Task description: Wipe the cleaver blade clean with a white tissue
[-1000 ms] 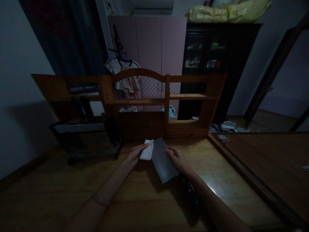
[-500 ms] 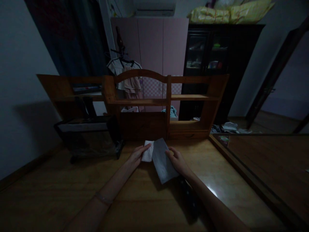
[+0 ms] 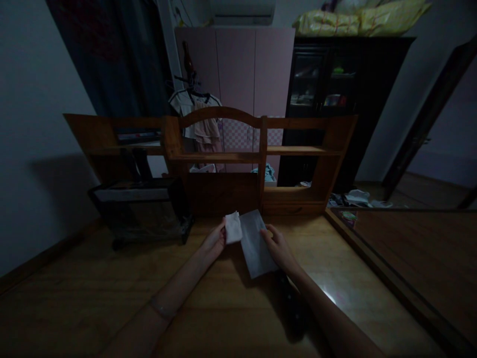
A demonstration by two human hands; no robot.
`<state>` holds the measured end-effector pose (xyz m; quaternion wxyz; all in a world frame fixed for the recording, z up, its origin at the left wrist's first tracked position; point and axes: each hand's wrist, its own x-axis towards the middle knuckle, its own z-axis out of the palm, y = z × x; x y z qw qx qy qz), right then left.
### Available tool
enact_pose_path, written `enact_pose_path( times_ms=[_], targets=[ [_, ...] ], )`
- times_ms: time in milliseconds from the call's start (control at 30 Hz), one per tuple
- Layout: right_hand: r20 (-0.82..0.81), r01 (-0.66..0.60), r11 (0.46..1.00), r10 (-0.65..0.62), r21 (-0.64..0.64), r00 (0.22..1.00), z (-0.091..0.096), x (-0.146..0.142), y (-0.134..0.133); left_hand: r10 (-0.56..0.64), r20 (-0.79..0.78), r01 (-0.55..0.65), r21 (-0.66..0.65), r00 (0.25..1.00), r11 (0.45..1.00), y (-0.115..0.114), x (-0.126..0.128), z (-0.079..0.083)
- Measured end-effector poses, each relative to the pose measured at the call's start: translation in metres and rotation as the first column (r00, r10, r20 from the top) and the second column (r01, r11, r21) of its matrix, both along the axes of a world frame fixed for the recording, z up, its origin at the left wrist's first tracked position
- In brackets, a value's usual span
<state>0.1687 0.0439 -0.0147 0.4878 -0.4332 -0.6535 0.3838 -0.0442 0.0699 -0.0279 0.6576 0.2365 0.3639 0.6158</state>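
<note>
My right hand (image 3: 278,247) grips a cleaver (image 3: 255,248) by the back of its broad grey blade, thumb lying on the flat face. The riveted black handle slants down toward me under my right forearm, partly in shadow. Between the thumb and fingers of my left hand (image 3: 216,238) is a folded white cloth or tissue (image 3: 233,228); which of the two I cannot tell. Its right edge sits beside the blade's left edge, touching or nearly so. Both things are held above the wooden table (image 3: 208,308).
A wooden shelf unit (image 3: 223,158) runs along the table's far side. At the left on the table stands a dark case with a clear front (image 3: 147,214). Behind are a pink wardrobe (image 3: 236,74), hanging clothes (image 3: 204,127) and a black cabinet (image 3: 376,89). The room is dim.
My left hand has turned the white cloth or tissue, showing more of its face, and shifted slightly up. The cleaver has moved a little to the right in view, still in my right hand.
</note>
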Motion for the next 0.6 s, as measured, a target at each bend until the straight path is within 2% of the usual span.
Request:
enact_pose_path(
  times_ms=[167, 333, 600],
  targets=[
    [0.025, -0.01, 1.0, 0.009, 0.013, 1.0, -0.002, 0.0, 0.0, 0.056, 0.065, -0.055, -0.018, 0.996, 0.998, -0.01, 0.018, 0.009],
    [0.023, -0.013, 1.0, 0.013, -0.007, 1.0, -0.003, -0.001, 0.001, 0.067, 0.055, -0.07, 0.039, 0.996, 0.997, -0.017, 0.027, 0.014],
    [-0.014, -0.035, 0.999, 0.034, -0.037, 0.999, -0.005, -0.002, 0.001, 0.083, -0.013, -0.082, 0.08, 0.996, 0.993, -0.015, 0.029, -0.001]
  ],
)
